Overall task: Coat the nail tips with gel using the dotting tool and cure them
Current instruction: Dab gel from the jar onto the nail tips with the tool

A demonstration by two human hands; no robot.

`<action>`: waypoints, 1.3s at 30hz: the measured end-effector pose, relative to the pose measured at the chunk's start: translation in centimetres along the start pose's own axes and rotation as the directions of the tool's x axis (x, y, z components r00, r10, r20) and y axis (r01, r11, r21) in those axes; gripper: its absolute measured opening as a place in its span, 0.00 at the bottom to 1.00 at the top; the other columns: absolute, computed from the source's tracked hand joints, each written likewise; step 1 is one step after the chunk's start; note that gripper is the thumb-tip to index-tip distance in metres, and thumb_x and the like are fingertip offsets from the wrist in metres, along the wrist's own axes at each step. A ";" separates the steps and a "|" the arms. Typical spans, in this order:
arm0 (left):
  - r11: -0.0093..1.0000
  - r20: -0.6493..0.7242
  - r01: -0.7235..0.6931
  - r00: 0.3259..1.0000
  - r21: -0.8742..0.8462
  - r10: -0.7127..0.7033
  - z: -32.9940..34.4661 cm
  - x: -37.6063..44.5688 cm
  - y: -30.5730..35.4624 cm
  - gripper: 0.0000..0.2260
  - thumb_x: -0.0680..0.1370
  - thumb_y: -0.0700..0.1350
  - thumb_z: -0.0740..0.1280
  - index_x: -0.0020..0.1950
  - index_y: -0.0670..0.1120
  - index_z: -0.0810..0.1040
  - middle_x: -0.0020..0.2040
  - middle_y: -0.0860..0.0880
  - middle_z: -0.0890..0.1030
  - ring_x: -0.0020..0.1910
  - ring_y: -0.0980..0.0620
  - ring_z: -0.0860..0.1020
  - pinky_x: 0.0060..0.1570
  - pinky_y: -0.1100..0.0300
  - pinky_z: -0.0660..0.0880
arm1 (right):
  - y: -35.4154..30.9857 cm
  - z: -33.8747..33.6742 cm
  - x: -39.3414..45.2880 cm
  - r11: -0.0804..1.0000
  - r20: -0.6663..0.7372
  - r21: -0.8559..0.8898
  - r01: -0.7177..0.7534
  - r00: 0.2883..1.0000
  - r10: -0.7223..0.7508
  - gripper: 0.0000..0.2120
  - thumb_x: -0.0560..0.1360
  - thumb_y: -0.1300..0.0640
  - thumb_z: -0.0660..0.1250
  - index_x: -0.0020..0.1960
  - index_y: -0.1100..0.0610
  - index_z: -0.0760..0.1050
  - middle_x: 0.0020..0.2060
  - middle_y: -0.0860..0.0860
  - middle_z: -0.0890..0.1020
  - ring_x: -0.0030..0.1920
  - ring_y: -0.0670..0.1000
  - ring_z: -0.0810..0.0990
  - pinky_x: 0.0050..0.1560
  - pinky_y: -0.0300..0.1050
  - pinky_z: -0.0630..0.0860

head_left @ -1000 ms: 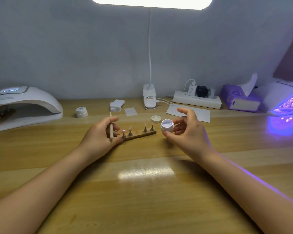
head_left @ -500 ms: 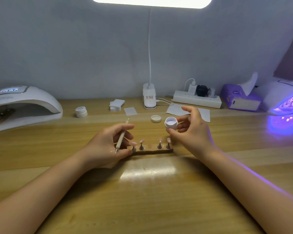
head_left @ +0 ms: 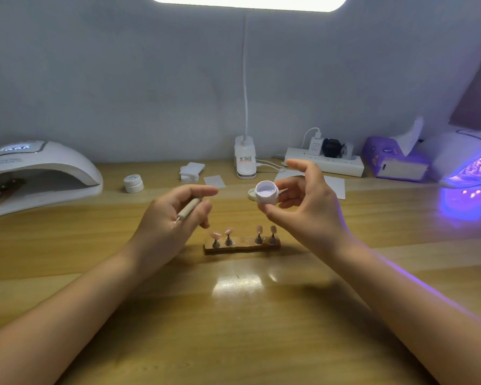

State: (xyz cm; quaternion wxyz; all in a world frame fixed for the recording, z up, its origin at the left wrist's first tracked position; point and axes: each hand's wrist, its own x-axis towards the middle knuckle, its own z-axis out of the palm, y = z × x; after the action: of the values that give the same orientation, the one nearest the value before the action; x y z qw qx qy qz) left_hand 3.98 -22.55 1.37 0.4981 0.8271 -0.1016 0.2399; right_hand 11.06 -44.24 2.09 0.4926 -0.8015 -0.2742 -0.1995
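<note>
A wooden holder strip (head_left: 242, 247) lies on the table, carrying several pink nail tips (head_left: 229, 232) on small metal stands. My left hand (head_left: 172, 218) hovers left of it and grips a slim dotting tool (head_left: 188, 208) between thumb and fingers. My right hand (head_left: 303, 207) is raised above the strip's right end and pinches an open white gel jar (head_left: 266, 192), tilted toward me with pale gel inside. The jar's lid (head_left: 251, 194) lies on the table just behind it, partly hidden.
A white curing lamp (head_left: 36, 173) sits at the far left and a lit purple one (head_left: 472, 165) at the far right. A closed white jar (head_left: 134, 183), white pads (head_left: 190, 171), paper pieces (head_left: 215, 181), a lamp base (head_left: 245, 159), power strip (head_left: 325, 162) and tissue box (head_left: 395, 162) line the back.
The holder strip has come nearer to me and now lies free of my left hand. My left hand lifted off it with the tool; my right hand raised and tilted the jar.
</note>
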 end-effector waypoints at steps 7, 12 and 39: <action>0.981 -0.200 -0.083 0.979 -0.175 0.047 0.2 0.0 2.8 0.15 0.80 0.50 0.57 0.52 0.45 0.80 0.35 0.49 0.77 0.35 0.52 0.77 0.39 0.59 0.78 | -1.5 0.5 -0.6 0.998 0.054 0.032 0.050 0.997 -0.051 0.38 0.65 0.54 0.79 0.69 0.55 0.63 0.46 0.45 0.80 0.45 0.44 0.81 0.46 0.33 0.79; 0.984 -0.191 -0.096 0.979 -0.152 0.066 0.6 -0.1 4.5 0.08 0.81 0.47 0.59 0.46 0.46 0.74 0.32 0.55 0.76 0.32 0.57 0.75 0.33 0.67 0.74 | -2.4 0.9 -1.1 0.995 0.104 0.063 0.080 0.991 -0.086 0.39 0.65 0.55 0.80 0.69 0.55 0.63 0.45 0.42 0.80 0.45 0.42 0.80 0.45 0.32 0.78; 0.976 -0.215 -0.101 0.966 0.195 0.143 1.0 -0.6 5.9 0.06 0.77 0.53 0.60 0.43 0.53 0.72 0.32 0.51 0.75 0.31 0.55 0.75 0.28 0.66 0.71 | -3.4 1.4 -1.9 0.983 0.155 0.051 0.175 0.971 -0.181 0.43 0.65 0.58 0.80 0.72 0.58 0.61 0.47 0.49 0.83 0.43 0.44 0.81 0.45 0.33 0.79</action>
State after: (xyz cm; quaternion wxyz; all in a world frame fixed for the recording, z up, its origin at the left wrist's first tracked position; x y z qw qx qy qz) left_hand 1.35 -26.28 5.23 0.4127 0.8283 -0.0724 0.3720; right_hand 7.53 -42.20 2.67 0.4639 -0.7778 -0.3870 -0.1734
